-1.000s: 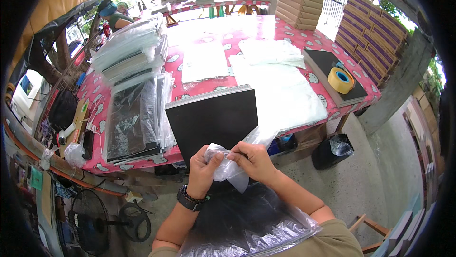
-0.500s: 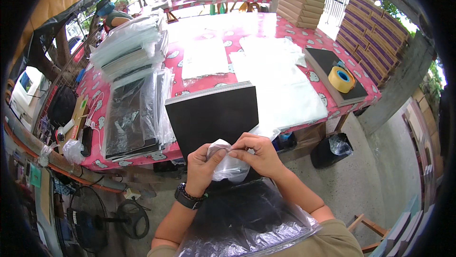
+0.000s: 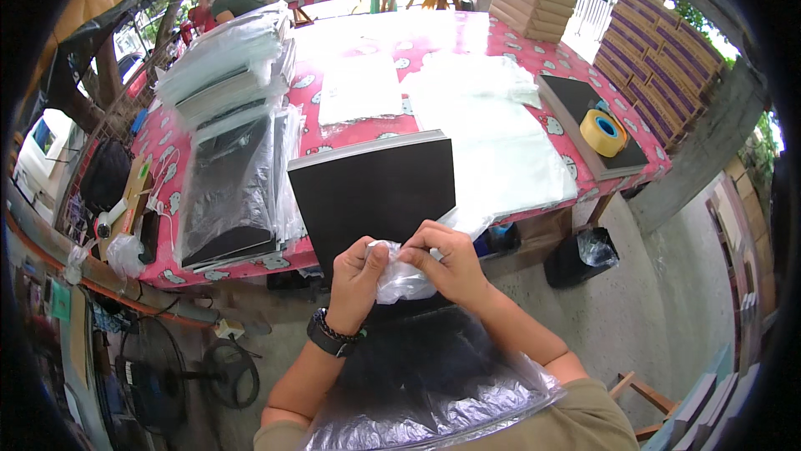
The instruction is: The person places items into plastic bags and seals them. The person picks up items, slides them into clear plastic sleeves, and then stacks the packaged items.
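Note:
In front of me, both hands pinch a crumpled piece of clear plastic film (image 3: 405, 283). My left hand (image 3: 357, 277), with a dark watch on its wrist, is closed on the film's left side. Thumb and fingers of my right hand (image 3: 448, 263) are closed on the right side of it. Just behind the hands, a thick book with a black cover (image 3: 371, 192) leans upright at the table edge. Below my wrists, a large clear plastic bag (image 3: 442, 418) lies across my lap over something black.
A pink patterned tablecloth (image 3: 313, 105) covers the table. Bagged black books (image 3: 229, 180) are stacked at left; white plastic sheets (image 3: 492, 146) lie at right. Tape rolls (image 3: 602, 133) sit on a black book. A bin (image 3: 581, 261) and a fan (image 3: 154, 376) stand on the floor.
My hands have shifted slightly upward, and the film between them is bunched smaller. At the back left, a person has moved to the right and shows more fully.

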{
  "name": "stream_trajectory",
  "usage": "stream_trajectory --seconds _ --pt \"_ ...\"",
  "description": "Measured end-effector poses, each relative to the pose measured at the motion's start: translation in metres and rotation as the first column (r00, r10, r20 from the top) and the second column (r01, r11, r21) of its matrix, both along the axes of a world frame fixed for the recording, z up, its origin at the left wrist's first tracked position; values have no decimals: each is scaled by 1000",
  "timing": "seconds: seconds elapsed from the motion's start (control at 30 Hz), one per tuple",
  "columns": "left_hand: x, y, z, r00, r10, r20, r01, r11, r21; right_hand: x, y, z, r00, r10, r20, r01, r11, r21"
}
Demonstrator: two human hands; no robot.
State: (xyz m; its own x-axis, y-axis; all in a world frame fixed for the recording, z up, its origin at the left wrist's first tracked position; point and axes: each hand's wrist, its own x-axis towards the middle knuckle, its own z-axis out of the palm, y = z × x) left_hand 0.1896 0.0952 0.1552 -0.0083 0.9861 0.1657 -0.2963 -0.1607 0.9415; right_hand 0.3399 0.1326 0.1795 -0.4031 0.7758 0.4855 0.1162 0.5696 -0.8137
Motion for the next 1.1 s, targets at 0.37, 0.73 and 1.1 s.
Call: stream_trajectory --seconds 0.37,0.73,1.1 --pt "6 1 0 1000 12 -15 -12 1000 0 -2 -2 -9 996 -83 -13 79 975 -207" --pt "2 1 3 978 -57 202 87 986 -141 0 -2 -15 998 -27 -52 13 968 -250" --pt "-10 5 -12 795 -229 561 300 953 -37 -5 -2 -23 997 -59 -58 45 977 -209"
